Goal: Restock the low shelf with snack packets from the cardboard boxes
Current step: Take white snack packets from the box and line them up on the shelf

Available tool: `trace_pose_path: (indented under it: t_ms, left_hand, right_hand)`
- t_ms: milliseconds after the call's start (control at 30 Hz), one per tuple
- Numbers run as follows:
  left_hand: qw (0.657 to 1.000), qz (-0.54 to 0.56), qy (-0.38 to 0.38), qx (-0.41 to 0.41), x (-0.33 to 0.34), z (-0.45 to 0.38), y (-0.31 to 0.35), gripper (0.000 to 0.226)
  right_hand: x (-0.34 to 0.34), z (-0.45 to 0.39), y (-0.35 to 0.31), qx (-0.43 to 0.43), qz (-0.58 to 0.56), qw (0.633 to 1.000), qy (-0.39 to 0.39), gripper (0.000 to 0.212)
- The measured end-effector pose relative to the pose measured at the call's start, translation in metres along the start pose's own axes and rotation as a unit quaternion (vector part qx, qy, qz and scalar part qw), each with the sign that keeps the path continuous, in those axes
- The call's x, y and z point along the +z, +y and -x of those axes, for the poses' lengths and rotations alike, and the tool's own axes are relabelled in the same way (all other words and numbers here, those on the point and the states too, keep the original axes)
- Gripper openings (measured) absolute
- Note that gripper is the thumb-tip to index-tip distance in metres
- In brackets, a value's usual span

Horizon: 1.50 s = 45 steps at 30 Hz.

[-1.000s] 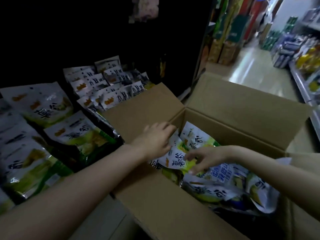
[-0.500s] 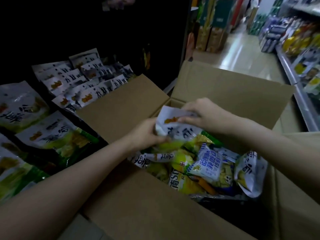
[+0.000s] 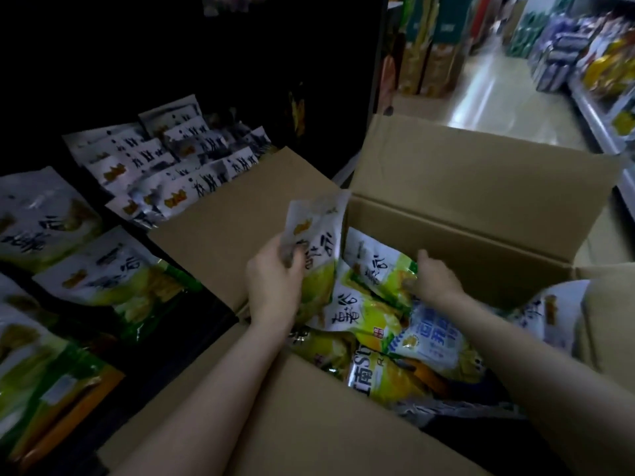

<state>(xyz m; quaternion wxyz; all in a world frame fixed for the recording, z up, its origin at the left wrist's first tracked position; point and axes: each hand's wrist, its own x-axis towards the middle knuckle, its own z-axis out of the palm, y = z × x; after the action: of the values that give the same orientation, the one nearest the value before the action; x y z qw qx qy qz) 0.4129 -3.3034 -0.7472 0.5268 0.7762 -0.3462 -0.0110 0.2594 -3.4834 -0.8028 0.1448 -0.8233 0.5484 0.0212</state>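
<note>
A white-and-green snack packet (image 3: 316, 249) is held upright above the open cardboard box (image 3: 481, 187) by the left hand (image 3: 275, 283), fingers curled round its lower edge, while another packet (image 3: 378, 266) inside the box is gripped by the right hand (image 3: 434, 281), the low shelf (image 3: 113, 304) lying stocked at left.

A shop is shown: snack packets (image 3: 113, 280) are lined up on a low shelf, and a long aisle (image 3: 498, 94) with full shelves (image 3: 598, 56) is seen.

I see cardboard box (image 3: 481, 187) plain brown | held packet (image 3: 318, 235) white, black script, yellow-green base | blue-white packet (image 3: 436, 338)
</note>
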Motion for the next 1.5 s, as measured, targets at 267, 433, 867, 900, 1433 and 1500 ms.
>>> trace_pose_path:
  t_ms: [267, 433, 867, 900, 1433, 1500]
  left_hand:
    - [0.997, -0.032, -0.024, 0.06, 0.003, 0.003, -0.007, 0.01]
    - [0.999, 0.03, -0.017, 0.025, -0.004, 0.003, 0.0, 0.013]
    - [0.94, 0.17, 0.295, -0.016, -0.22, -0.09, 0.017, 0.032]
    - [0.933, 0.165, 0.318, -0.023, -0.242, -0.091, 0.0, 0.033]
    - [0.941, 0.043, 0.284, -0.176, -0.333, -0.028, -0.132, 0.03]
    - [0.944, 0.04, 0.269, -0.187, -0.323, -0.028, -0.136, 0.03]
  right_hand:
    - [-0.016, 0.004, -0.019, -0.064, -0.09, 0.988, 0.112, 0.02]
    - [-0.093, 0.038, -0.014, -0.122, -0.206, 0.941, 0.24, 0.014]
    - [-0.162, 0.109, -0.23, -0.294, -0.482, 0.814, 0.14, 0.025]
    - [-0.152, 0.115, -0.257, -0.292, -0.483, 0.816, 0.123, 0.026]
    - [0.069, 0.096, -0.375, -0.164, -0.185, 0.968, -0.04, 0.06]
    - [0.086, 0.101, -0.375, -0.247, -0.063, 0.961, -0.111, 0.056]
